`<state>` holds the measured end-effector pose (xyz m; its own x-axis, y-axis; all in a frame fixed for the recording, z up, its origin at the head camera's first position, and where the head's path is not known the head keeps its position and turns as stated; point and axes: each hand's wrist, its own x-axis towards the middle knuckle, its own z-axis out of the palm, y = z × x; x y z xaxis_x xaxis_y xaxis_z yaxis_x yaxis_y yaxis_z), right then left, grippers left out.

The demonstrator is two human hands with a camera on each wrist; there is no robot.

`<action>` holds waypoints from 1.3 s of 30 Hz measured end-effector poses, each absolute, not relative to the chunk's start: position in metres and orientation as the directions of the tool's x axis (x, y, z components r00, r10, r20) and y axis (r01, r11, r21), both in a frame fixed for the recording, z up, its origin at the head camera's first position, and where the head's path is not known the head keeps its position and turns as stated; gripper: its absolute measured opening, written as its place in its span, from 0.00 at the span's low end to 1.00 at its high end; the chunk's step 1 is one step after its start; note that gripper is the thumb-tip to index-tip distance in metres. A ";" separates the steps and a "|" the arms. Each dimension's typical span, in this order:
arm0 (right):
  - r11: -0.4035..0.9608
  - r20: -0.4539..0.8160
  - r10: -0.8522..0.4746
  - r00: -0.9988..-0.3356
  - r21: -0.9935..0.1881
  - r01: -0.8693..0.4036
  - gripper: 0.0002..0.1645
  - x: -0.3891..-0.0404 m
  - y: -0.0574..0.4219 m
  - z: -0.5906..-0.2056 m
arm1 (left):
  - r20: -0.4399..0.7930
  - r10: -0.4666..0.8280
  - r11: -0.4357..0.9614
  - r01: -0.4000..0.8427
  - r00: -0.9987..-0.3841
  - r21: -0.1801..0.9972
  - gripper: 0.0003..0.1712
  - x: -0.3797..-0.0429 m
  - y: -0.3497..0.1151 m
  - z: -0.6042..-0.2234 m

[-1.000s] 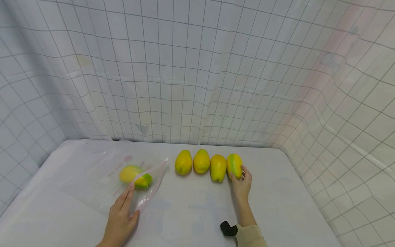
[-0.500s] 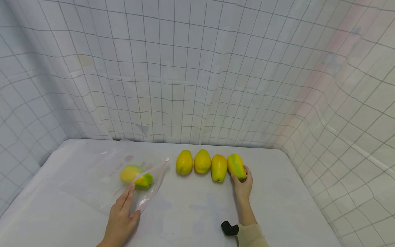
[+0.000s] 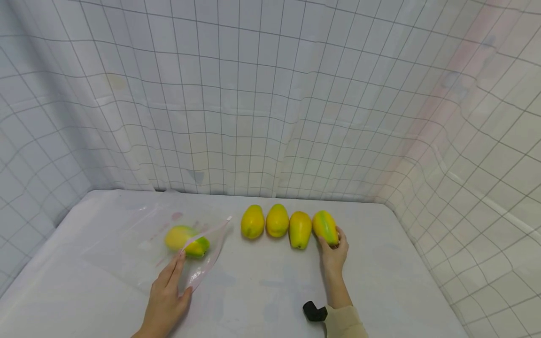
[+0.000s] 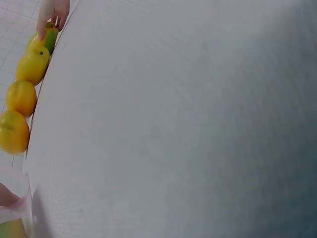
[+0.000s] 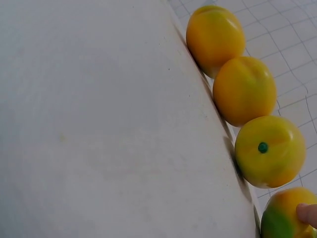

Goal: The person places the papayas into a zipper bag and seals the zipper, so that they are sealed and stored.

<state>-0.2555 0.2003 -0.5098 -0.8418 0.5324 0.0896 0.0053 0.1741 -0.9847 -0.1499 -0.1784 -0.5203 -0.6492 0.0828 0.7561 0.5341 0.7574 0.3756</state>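
A clear zip bag (image 3: 127, 239) with a pink seal lies flat at the left, with one yellow-green papaya (image 3: 179, 238) inside near its mouth. On the bag's mouth rests my left hand (image 3: 165, 295), fingers straight along the lip and thumb spread at the lower edge. At the right, my right hand (image 3: 335, 256) grips the lower end of a striped papaya (image 3: 324, 226), thumb on one side and fingers round the other. In the right wrist view a fingertip (image 5: 308, 213) presses that papaya's side. Its far end leans close beside the papaya to its left.
Three more yellow papayas stand in a row: the left one (image 3: 252, 222), the middle one (image 3: 277, 220) and the right one (image 3: 300, 230). The white table (image 3: 253, 300) ends at a gridded curtain (image 3: 253, 117). A black device (image 3: 314, 311) sits at the right cuff.
The gripped papaya has turned, its lower end swinging slightly right with my right hand. My left hand and the bag stay where they were.
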 end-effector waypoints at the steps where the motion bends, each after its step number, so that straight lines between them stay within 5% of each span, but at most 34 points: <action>1: 0.170 0.085 0.533 -0.842 -0.985 0.008 0.36 -0.255 0.200 -0.509 | 0.757 0.080 0.759 0.532 -0.648 0.376 0.52 -0.150 -0.178 -0.520; 14: 0.144 0.153 0.500 -0.852 -0.985 -0.092 0.36 -0.252 0.195 -0.481 | 0.723 0.052 0.805 0.457 -0.689 0.379 0.53 -0.147 -0.178 -0.520; 26: 0.188 0.213 0.348 -0.913 -0.970 -0.155 0.35 -0.243 0.173 -0.461 | 0.793 0.068 0.766 0.541 -0.605 0.348 0.56 -0.151 -0.177 -0.519; 39: 0.241 0.289 0.159 -0.944 -0.939 -0.247 0.36 -0.227 0.133 -0.459 | 0.784 0.074 0.774 0.530 -0.617 0.345 0.58 -0.149 -0.176 -0.517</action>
